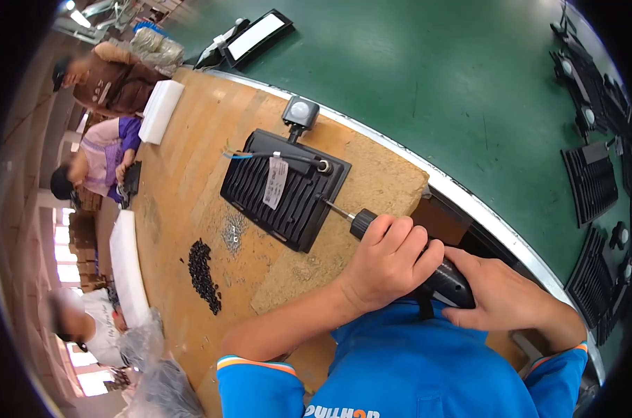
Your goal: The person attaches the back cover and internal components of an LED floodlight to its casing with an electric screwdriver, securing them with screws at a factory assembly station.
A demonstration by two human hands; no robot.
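Observation:
A black finned floodlight point(298, 202) lies back side up on the table, with a white label point(275, 182), a short cable with bare coloured wire ends point(239, 156) and a motion sensor point(299, 113) at its far side. My left hand point(396, 261) is closed round the front of a black electric screwdriver point(447, 284). My right hand point(501, 289) wraps the screwdriver's rear end. Its bit point(340, 210) points at the floodlight's edge, the tip at or very near a corner hole. Whether it touches a screw there is too small to tell.
Left of the floodlight lie a pile of black screws or small black parts point(204, 275) and a scatter of small silver pieces point(234, 233). White foam blocks point(161, 111) line the far left edge, where several people sit. More floodlights point(591, 181) rest on the green surface point(427, 90).

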